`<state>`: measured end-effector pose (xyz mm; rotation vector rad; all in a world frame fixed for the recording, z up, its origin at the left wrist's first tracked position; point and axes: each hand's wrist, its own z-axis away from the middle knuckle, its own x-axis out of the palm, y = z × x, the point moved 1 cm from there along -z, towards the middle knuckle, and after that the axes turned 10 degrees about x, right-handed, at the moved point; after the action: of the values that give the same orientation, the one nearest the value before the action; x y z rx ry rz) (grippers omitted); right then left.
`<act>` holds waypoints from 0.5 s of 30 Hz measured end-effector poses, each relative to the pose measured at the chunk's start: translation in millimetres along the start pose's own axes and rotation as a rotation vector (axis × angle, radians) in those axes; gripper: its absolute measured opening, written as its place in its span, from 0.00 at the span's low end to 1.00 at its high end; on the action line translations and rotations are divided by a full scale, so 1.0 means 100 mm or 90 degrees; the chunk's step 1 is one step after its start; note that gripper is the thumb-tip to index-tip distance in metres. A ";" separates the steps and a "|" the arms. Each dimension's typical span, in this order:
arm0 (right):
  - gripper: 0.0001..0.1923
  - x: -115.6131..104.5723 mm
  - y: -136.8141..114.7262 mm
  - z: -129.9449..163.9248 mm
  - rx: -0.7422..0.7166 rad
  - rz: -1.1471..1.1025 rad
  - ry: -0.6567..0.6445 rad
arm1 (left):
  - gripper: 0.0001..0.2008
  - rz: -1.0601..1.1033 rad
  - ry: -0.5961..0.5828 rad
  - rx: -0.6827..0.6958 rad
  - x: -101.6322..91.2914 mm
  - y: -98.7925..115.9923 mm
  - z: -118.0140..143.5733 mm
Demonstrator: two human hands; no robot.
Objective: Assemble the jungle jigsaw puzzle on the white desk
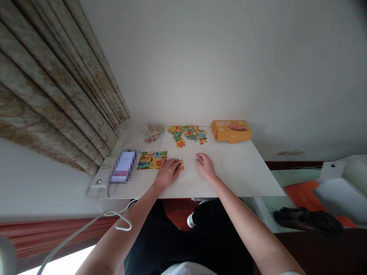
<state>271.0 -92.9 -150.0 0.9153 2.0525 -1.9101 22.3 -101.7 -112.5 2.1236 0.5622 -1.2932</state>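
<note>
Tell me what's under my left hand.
Orange puzzle pieces show just past the fingertips of your left hand. Whatever lies beneath the palm and fingers is covered, so I can't tell.

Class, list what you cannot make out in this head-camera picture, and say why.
Head view, hidden: full shape of the orange-and-dark jigsaw section, partly covered by the left hand.
Head view, hidden: lower right corner of the multicoloured rectangular picture sheet, behind the same hand.
Head view, blurred: the dark-edged rectangular phone's screen, pixelated.
Head view, too small: minor lettering on the orange oblong box.
</note>
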 end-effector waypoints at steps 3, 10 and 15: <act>0.13 -0.04 0.01 -0.26 0.053 -0.018 0.001 | 0.18 0.002 0.001 -0.002 0.02 0.00 -0.03; 0.13 -0.17 -0.16 -1.27 0.141 0.107 0.053 | 0.19 0.014 0.010 -0.004 0.03 0.02 -0.06; 0.16 0.01 -0.41 -1.90 0.135 0.181 0.029 | 0.17 0.009 0.011 -0.005 0.00 0.07 -0.07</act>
<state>298.3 89.3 -88.1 1.2338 1.6555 -1.9877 31.2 -101.7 -108.4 2.1302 0.5575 -1.2633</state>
